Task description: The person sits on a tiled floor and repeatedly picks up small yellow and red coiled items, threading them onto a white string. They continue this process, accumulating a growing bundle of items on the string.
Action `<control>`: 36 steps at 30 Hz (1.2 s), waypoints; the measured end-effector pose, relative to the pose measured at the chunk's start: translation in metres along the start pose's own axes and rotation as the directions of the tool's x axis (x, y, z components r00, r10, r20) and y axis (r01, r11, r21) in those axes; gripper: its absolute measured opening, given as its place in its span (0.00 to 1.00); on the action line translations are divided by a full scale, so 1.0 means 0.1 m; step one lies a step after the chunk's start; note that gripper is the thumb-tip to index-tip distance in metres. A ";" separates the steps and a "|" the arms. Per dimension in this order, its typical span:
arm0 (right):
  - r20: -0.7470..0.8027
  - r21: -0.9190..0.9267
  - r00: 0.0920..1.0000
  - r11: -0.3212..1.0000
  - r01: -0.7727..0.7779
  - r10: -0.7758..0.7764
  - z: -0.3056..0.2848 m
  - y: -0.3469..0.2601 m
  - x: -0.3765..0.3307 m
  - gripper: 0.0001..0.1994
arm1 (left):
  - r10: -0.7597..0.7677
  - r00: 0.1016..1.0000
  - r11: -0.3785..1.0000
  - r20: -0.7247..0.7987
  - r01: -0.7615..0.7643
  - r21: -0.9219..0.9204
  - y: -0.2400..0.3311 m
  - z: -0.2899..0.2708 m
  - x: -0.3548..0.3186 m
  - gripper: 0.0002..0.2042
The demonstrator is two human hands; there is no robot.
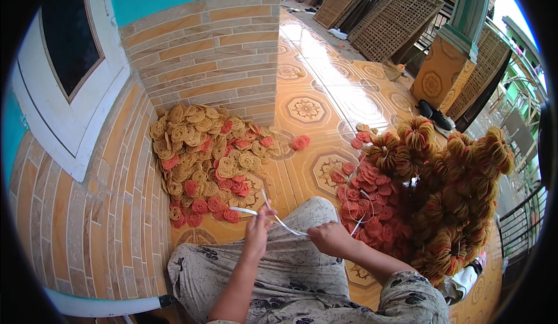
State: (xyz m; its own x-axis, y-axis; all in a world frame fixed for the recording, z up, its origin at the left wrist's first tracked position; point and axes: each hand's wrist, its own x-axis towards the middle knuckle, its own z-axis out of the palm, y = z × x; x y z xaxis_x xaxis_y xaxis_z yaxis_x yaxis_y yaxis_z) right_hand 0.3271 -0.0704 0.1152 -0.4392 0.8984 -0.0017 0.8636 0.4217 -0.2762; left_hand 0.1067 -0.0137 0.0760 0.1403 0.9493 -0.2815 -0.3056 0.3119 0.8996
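A thin white strip (287, 226) is stretched between my two hands, above my lap. My left hand (256, 232) pinches it, with one end pointing left and another piece sticking up past the fingers. My right hand (332, 238) has its fingers closed round the strip's other part, knuckles up. A thin white loop (361, 194) lies over the red pile, right of my right hand; whether it joins the held strip I cannot tell. Nearest my left hand is a heap of tan and red round, coiled, lacy discs (215, 155). Red discs (378, 202) are piled beyond my right hand.
Several bunches of tan-and-red discs (447, 190) stand stacked at the right. A loose red disc (300, 142) lies on the tiled floor (308, 109). Brick-patterned walls (215, 51) close off the left. Dark shoes (435, 115) sit by a pillar (439, 80); woven racks (395, 22) lean farther back.
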 end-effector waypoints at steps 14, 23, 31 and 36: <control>-0.311 -0.067 0.739 0.762 -0.645 0.598 -0.25 2.19 0.11 0.09 | 0.691 0.514 0.649 -0.509 -0.129 0.750 2.68 -1.67 -2.89 0.14; -0.385 -0.223 0.770 0.759 -0.612 0.508 0.93 2.52 1.27 0.06 | -0.210 0.964 0.849 -0.161 0.261 0.458 2.56 -0.86 -2.88 0.12; -0.579 0.661 0.585 0.747 -0.072 0.568 0.58 1.58 1.78 0.06 | -0.172 0.979 0.981 0.108 0.160 0.113 0.81 -0.90 -0.85 0.15; -0.052 0.934 0.887 -0.292 0.206 0.458 0.67 0.34 2.07 0.04 | -0.029 0.999 0.972 -0.042 0.019 -0.236 0.33 -0.77 0.27 0.21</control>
State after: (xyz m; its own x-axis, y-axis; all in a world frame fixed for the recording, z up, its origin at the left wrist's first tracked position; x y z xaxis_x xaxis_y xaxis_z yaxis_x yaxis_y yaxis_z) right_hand 0.2492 0.1220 0.0408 0.0192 0.9968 -0.0780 -0.5735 -0.0530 -0.8175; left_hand 0.0277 0.0249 0.0725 0.1099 0.9405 -0.3214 -0.5166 0.3303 0.7899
